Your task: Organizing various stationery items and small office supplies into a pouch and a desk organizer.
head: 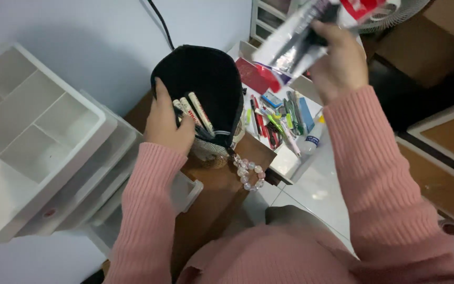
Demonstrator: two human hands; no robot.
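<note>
Left hand (166, 123) grips black pen pouch (200, 84) rim, upright on wooden stand, few markers (195, 113) inside. Right hand (337, 63) raised, clutching packaged pens (300, 37). Most stationery left in white tray (285, 163).

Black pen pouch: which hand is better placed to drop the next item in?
Right, probably. The right hand is raised over the desk, already gripping a plastic packet. The left hand is busy holding the black pen pouch open at its rim, against white markers.
</note>
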